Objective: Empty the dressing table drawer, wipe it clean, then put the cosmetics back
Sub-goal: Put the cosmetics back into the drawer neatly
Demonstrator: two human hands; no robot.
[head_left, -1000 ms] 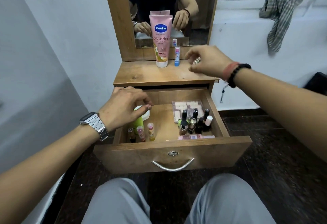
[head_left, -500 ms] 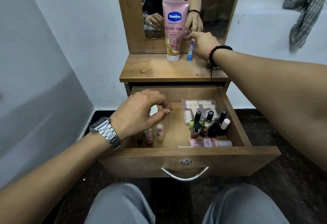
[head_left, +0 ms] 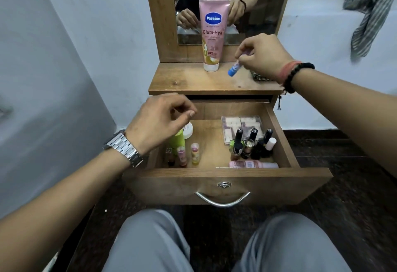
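The wooden drawer (head_left: pixel 223 183) is pulled out and holds cosmetics. My right hand (head_left: pixel 264 57) pinches a small blue-capped lip balm (head_left: pixel 233 70), tilted just above the table top (head_left: pixel 182 80). A pink Vaseline tube (head_left: pixel 212 33) stands upright against the mirror. My left hand (head_left: pixel 159 119) hovers over the drawer's left side with loosely curled fingers and holds nothing. Under it are a green bottle (head_left: pixel 177 140), a white jar (head_left: pixel 188 130) and small balm sticks (head_left: pixel 195 153). Several nail polish bottles (head_left: pixel 251 145), a lying pink bottle (head_left: pixel 253 164) and a clear case (head_left: pixel 242 123) fill the right side.
The mirror (head_left: pixel 264 3) backs the table top. A small dark item (head_left: pixel 257 78) lies on the top below my right wrist. A checked cloth (head_left: pixel 369 10) hangs at the far right. White walls flank the table; my knees are in front of the drawer.
My right hand has taken the blue-capped lip balm from beside the tube, lifted it and tilted it. My left hand stays over the drawer's left side.
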